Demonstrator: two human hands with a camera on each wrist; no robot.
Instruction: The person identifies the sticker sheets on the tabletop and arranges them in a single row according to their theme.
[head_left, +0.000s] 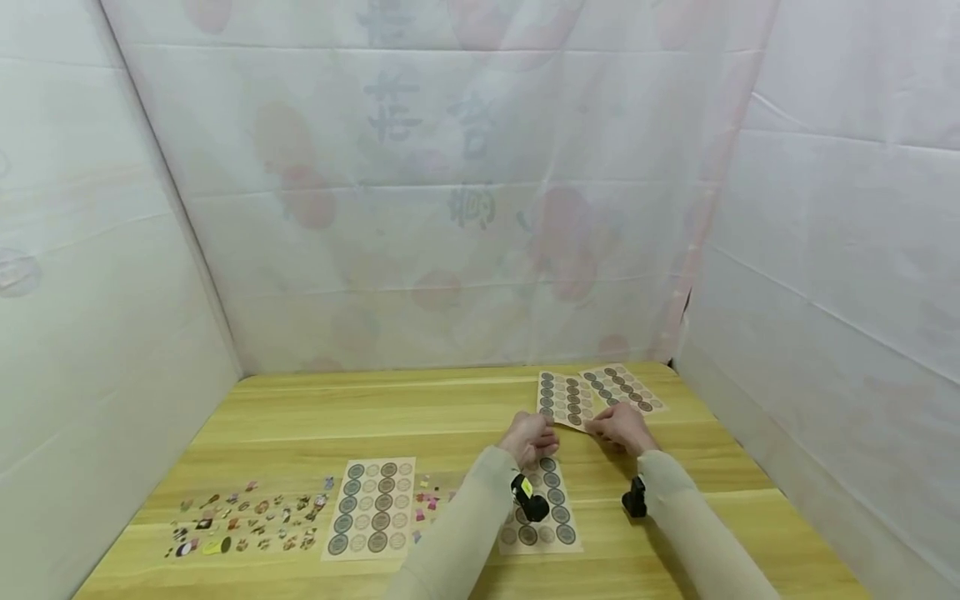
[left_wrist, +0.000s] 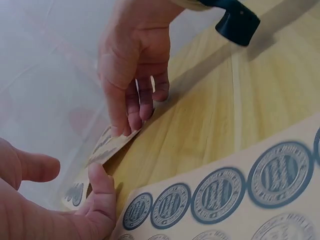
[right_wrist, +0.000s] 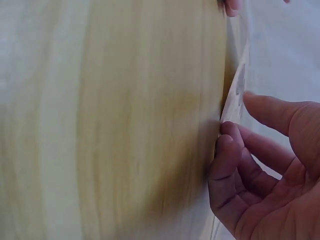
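A paper sheet of round stamp-like stickers [head_left: 566,398] lies at the back right of the table, its near edge raised. My right hand [head_left: 622,427] pinches that edge at the near right corner, thumb above and fingers below. By the near left corner is my left hand [head_left: 529,437]; in the left wrist view its thumb [left_wrist: 40,167] stands apart from the fingers, which are at the sheet's edge. Under my left forearm, partly hidden, lies another round-sticker sheet [head_left: 551,533]. A third such sheet [head_left: 622,387] lies flat behind my right hand.
Another round-sticker sheet [head_left: 372,508] lies at the front, left of my left arm. Further left is a clear sheet of small colourful stickers [head_left: 255,521]; a similar pink one [head_left: 429,502] is partly behind my left sleeve. Fabric walls [head_left: 450,250] enclose the wooden table [head_left: 360,408].
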